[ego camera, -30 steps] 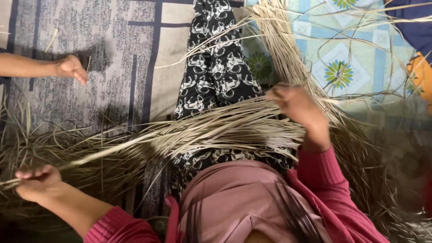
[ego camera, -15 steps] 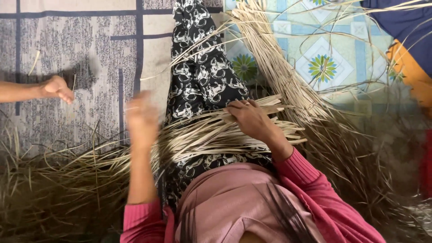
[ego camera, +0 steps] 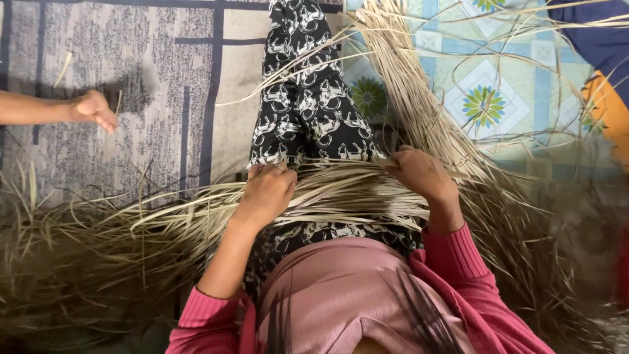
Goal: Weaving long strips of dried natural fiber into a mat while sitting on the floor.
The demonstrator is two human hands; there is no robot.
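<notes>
Floor: grey patterned rug (ego camera: 131, 78) at left, blue floral mat (ego camera: 498, 98) at right; dry reed strips (ego camera: 85, 255) heaped along the near edge.

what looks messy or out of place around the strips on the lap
Nothing looks damaged. The dried leaf strips lie across the lap under the left hand and right hand, but loose strips sprawl untidily over the grey mat, with one stray piece apart near another person's hand.

Left hand (ego camera: 268, 190), right hand (ego camera: 419, 174), fingers curled.
</notes>
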